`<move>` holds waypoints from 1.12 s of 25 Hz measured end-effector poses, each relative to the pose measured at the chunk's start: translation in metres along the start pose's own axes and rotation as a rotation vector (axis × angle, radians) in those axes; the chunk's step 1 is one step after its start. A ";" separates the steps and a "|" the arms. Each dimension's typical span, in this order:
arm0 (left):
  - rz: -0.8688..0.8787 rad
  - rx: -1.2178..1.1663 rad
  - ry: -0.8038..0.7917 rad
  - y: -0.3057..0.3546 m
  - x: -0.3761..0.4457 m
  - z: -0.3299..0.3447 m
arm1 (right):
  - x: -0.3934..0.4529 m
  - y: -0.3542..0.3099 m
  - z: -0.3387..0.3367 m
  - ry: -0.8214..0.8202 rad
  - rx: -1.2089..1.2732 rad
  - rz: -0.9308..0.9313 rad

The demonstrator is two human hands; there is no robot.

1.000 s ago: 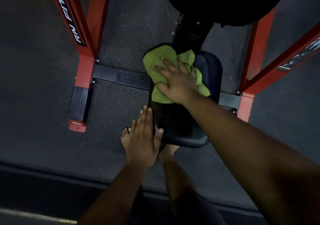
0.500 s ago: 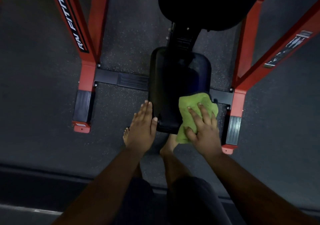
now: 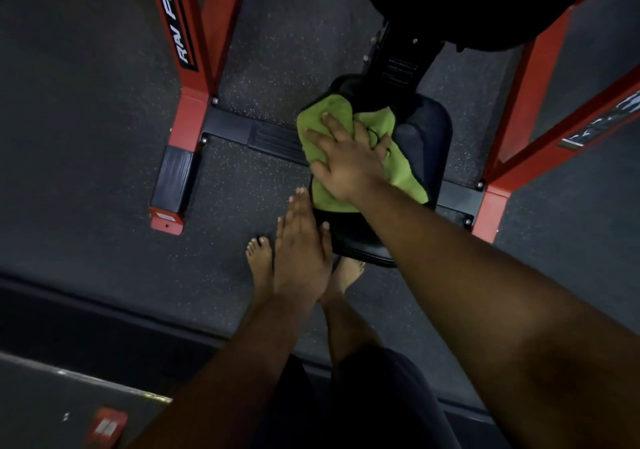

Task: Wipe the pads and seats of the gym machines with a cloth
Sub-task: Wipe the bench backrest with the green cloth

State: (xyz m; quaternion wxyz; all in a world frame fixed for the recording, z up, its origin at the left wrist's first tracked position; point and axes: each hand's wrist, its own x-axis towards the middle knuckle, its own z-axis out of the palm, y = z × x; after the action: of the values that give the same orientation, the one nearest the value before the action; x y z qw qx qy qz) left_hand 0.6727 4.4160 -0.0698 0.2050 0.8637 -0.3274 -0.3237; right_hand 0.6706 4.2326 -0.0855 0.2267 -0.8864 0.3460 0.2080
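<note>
From the head camera, looking straight down, a black padded vinyl seat (image 3: pixel 420 137) of a gym machine sits low over the floor, narrow end toward the person. A crumpled green microfibre cloth (image 3: pixel 398 168) lies spread over the far left part of the seat, its upper edge tucked against the black metal seat post (image 3: pixel 394 74) that rises toward a large black rounded pad (image 3: pixel 467 5) at the top of the view.

The right hand (image 3: pixel 349 161) lies palm down on the cloth, fingers straight and spread, pressing it flat onto the seat. The fingertips (image 3: pixel 325 116) reach the cloth's far edge. The forearm crosses the near right part of the seat.

The left hand (image 3: pixel 301 251) is flat with its fingers straight and held together, lying along the seat's near left edge; the thumb touches the seat's side.

The red steel frame (image 3: pixel 188 116) of the machine stands on both sides of the seat, with white lettering on a black strip along the left upright. A black cross bar (image 3: pixel 242 130) joins the frame's feet behind the seat. Two bare feet (image 3: pixel 259 261) stand on the dark speckled rubber floor (image 3: pixel 86 137) just below the seat's near end. Nothing here holds or contains anything; the cloth simply rests on the seat.
</note>
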 end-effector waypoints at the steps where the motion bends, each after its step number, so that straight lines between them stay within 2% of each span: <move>1: -0.012 0.026 0.009 -0.005 0.001 0.001 | 0.002 -0.006 0.002 0.025 0.020 0.063; 3: -0.054 0.057 0.004 -0.016 -0.001 -0.004 | -0.019 -0.009 0.008 0.053 0.053 0.104; 5: -0.031 0.026 -0.027 -0.022 -0.005 -0.016 | -0.060 0.001 0.013 0.075 0.073 0.051; 8: 0.175 0.095 -0.148 -0.009 -0.002 -0.032 | -0.123 0.037 0.019 0.069 0.083 0.030; 10: 0.297 0.240 -0.247 0.014 0.012 -0.035 | -0.153 0.062 0.023 0.050 0.139 0.134; 12: 0.363 0.431 -0.382 0.041 0.029 -0.034 | -0.164 0.079 0.022 0.052 0.311 0.272; 14: 0.356 0.589 -0.500 0.060 0.037 -0.038 | -0.160 0.083 0.012 0.110 0.427 0.340; 17: 0.295 0.612 -0.606 0.079 0.033 -0.063 | -0.155 0.083 -0.017 0.094 0.431 0.342; 20: 0.285 0.624 -0.619 0.097 0.020 -0.103 | -0.175 0.073 -0.048 0.147 0.508 0.382; 23: 0.359 0.660 -0.583 0.119 0.005 -0.146 | -0.211 0.048 -0.079 0.305 0.666 0.438; 28: 0.620 0.745 -0.448 0.166 -0.008 -0.228 | -0.255 0.001 -0.144 0.630 0.819 0.499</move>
State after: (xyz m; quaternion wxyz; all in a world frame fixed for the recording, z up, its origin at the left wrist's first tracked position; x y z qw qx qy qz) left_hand 0.7546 4.3375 0.1884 -0.1044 0.6506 -0.6957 -0.2861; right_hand 0.5282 4.2854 0.1651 0.3816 -0.6368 0.6480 -0.1702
